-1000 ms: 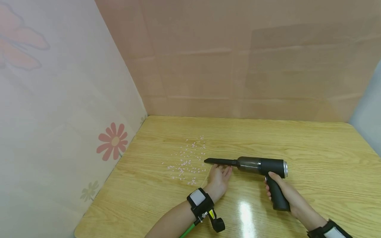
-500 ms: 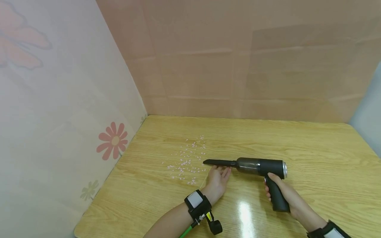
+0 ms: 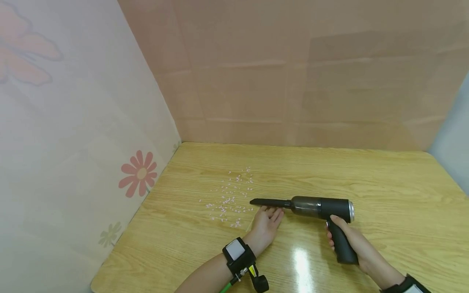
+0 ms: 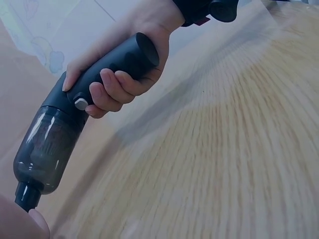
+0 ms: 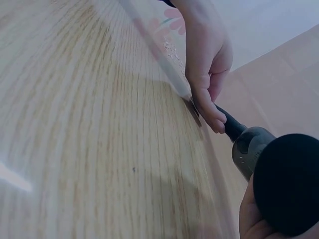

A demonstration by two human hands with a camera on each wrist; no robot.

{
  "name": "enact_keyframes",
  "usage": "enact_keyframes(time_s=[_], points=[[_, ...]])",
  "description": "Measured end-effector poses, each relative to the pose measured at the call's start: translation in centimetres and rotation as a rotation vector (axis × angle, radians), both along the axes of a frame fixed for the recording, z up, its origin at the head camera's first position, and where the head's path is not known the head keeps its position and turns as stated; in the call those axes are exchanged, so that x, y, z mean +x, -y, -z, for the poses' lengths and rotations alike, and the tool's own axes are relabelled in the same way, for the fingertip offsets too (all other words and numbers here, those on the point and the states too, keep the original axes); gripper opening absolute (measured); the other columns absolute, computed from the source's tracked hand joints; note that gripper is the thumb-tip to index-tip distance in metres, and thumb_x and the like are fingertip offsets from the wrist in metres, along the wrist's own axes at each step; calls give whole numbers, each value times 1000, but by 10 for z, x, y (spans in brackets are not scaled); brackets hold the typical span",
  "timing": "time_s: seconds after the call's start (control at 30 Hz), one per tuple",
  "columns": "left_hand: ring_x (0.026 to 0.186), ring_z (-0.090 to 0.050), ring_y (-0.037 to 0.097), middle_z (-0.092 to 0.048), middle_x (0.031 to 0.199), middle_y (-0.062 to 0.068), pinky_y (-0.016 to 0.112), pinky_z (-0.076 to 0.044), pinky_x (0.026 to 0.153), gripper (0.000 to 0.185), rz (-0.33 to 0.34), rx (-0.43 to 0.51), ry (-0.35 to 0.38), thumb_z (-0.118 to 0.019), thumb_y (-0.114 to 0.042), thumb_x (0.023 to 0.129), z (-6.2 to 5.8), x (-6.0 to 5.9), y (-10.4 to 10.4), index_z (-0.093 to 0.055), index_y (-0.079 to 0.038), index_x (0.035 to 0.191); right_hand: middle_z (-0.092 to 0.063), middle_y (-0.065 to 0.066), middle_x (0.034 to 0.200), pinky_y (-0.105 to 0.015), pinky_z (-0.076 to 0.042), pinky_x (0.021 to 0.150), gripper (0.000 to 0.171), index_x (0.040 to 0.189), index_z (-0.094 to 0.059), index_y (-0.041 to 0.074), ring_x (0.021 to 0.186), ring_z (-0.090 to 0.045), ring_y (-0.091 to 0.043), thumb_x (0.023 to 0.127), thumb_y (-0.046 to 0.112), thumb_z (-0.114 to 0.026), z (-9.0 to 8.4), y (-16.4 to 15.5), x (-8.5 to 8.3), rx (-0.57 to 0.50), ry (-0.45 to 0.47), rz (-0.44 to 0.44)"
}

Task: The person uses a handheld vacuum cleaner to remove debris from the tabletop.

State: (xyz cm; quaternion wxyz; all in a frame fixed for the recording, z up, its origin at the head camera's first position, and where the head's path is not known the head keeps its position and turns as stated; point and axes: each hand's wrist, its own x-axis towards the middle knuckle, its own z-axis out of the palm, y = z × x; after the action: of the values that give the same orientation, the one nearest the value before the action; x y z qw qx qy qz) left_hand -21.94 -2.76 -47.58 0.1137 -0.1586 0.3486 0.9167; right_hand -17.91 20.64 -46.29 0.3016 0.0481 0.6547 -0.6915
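A black handheld vacuum cleaner [image 3: 338, 208] with a smoky see-through dust cup [image 3: 307, 206] lies level across the head view, its slim nozzle [image 3: 271, 202] pointing left. My right hand [image 3: 351, 240] grips its handle, the thumb along the back and the fingers curled round the front near a silver button [image 4: 81, 103] in the left wrist view. Under the nozzle, my left hand [image 3: 264, 228] touches it with extended fingers. Just left of the nozzle tip, small pale pink scraps [image 3: 228, 200] are scattered over the table.
The wood-grain table [image 3: 395, 179] meets a brown covered wall [image 3: 234, 93] at the back. A pale wall with printed flowers [image 3: 141, 174] borders it on the left. Each wrist wears a black strap; the left strap [image 3: 239, 256] has a green cable.
The vacuum cleaner and both hands have shifted slightly toward me. My left forearm has drawn a little down and left. The scraps look the same.
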Motion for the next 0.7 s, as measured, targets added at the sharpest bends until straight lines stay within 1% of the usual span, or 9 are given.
enact_keyframes(time_s=[0.17, 0.4, 0.53, 0.7], points=[[144, -16, 45, -10, 153, 36, 47, -21, 124, 60, 45, 29, -11, -21, 14, 95, 2, 3, 7, 3, 8, 150, -57, 12, 79, -19, -53, 64, 41, 102, -50, 15, 69, -57, -2, 100, 52, -33, -1, 0, 3, -14, 7, 6], [146, -13, 44, -7, 154, 35, 46, -18, 125, 59, 93, 43, -13, -23, 12, 96, 3, 5, 14, 4, 9, 149, -58, 13, 78, -20, -53, 61, 40, 103, -50, 16, 68, -57, -2, 101, 52, -33, 0, -2, 4, -6, -1, -6], [146, -12, 43, -5, 154, 36, 46, -17, 125, 58, 132, 47, -24, -21, 11, 97, 3, 6, 17, 6, 10, 148, -57, 13, 77, -19, -53, 61, 38, 102, -50, 17, 68, -57, -2, 102, 50, -31, 1, -5, 5, -18, -10, -29], [147, -11, 42, -3, 154, 35, 46, -14, 125, 61, 187, 52, -33, -23, 12, 96, 5, 8, 20, 9, 11, 147, -57, 14, 77, -20, -53, 61, 37, 100, -51, 19, 68, -57, -2, 102, 49, -29, 2, -9, 7, -29, -2, -37]])
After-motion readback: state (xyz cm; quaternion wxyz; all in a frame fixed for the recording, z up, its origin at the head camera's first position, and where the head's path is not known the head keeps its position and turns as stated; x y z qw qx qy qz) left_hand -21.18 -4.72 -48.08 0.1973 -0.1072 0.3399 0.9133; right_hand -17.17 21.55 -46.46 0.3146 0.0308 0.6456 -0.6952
